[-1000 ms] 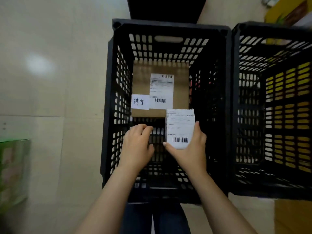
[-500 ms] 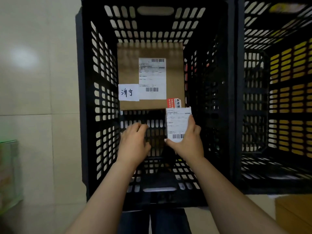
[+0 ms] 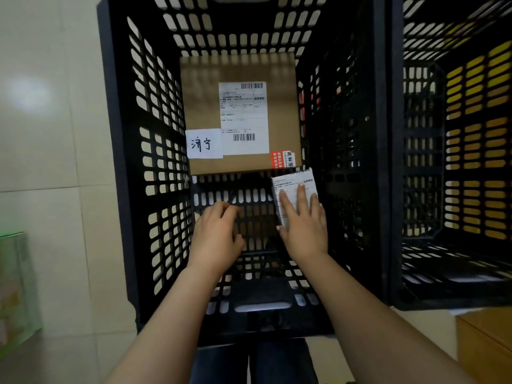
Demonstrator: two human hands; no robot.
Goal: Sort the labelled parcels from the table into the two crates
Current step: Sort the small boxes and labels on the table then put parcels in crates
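You're looking at a black slotted plastic crate (image 3: 124, 167), matt. Inside it there's a brown matt cardboard box (image 3: 199, 106) with a smooth white paper label (image 3: 243, 117) on it. The small white paper-faced parcel (image 3: 291, 181) is matt. The pale floor tiles (image 3: 41, 120) are glossy.

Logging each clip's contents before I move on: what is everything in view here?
left crate: 1, black, centre, holds both parcels
right crate: 1, black, beside it on the right
brown parcel: 1, white label and handwritten tag, far end of left crate
small white parcel: 1, near side of brown parcel
green box: 1, left edge
tan object: 1, bottom right
left hand: loosely curled, holds nothing
right hand: fingers flat on small white parcel
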